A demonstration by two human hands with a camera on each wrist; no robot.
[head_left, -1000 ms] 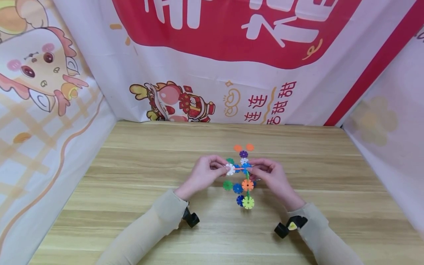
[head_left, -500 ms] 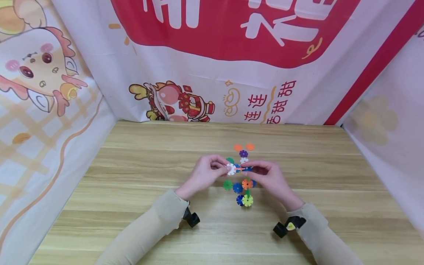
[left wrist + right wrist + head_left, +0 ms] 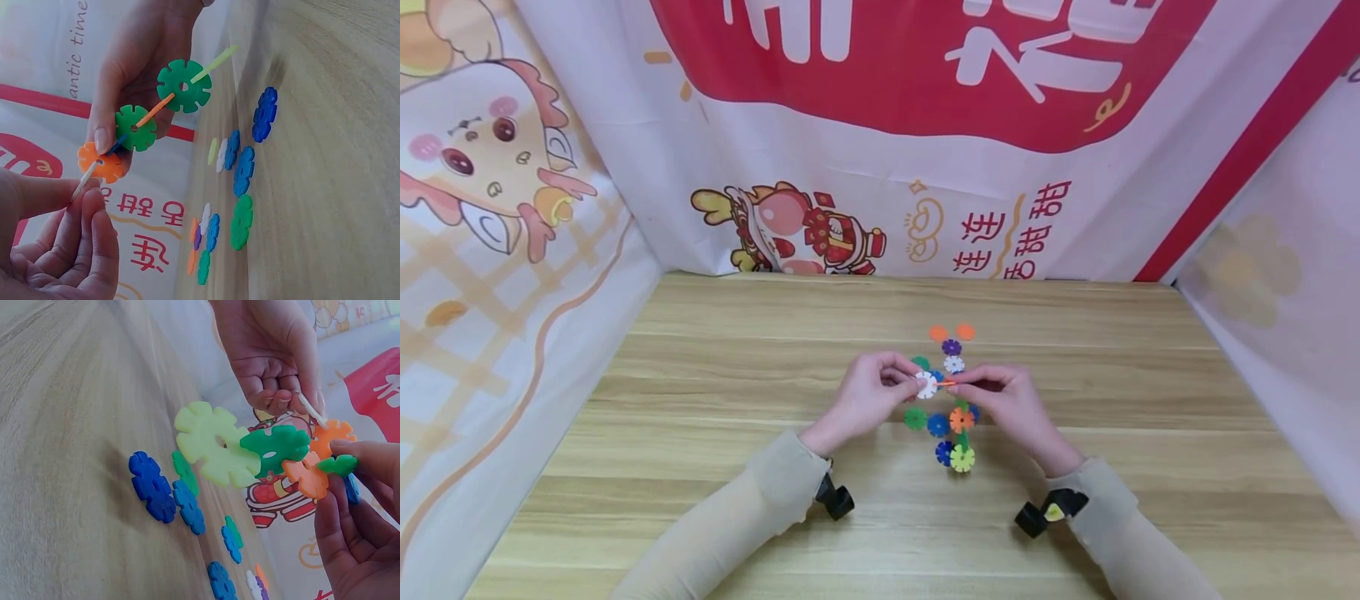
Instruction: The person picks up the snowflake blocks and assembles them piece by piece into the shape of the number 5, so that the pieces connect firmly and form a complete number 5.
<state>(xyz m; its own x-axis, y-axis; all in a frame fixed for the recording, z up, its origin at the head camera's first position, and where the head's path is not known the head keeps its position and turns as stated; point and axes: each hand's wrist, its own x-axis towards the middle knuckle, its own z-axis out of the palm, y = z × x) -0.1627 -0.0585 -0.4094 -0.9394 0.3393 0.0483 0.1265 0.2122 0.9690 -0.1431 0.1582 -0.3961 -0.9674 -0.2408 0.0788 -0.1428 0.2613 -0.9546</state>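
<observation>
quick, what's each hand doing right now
Left hand: pinches a white disc.
Right hand: holds the chain of joined discs above the table.

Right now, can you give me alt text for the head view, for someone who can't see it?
Two hands meet above a wooden table: the left hand pinches a white snowflake disc, and the right hand holds a chain of colourful interlocked discs. More loose discs lie just beyond, before a cartoon-printed backdrop.

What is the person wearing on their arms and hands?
Both arms wear long beige sleeves down to the wrists. A small black camera is strapped under the left wrist, and another black camera with a yellow spot under the right. The left hand and right hand are bare: no gloves.
</observation>
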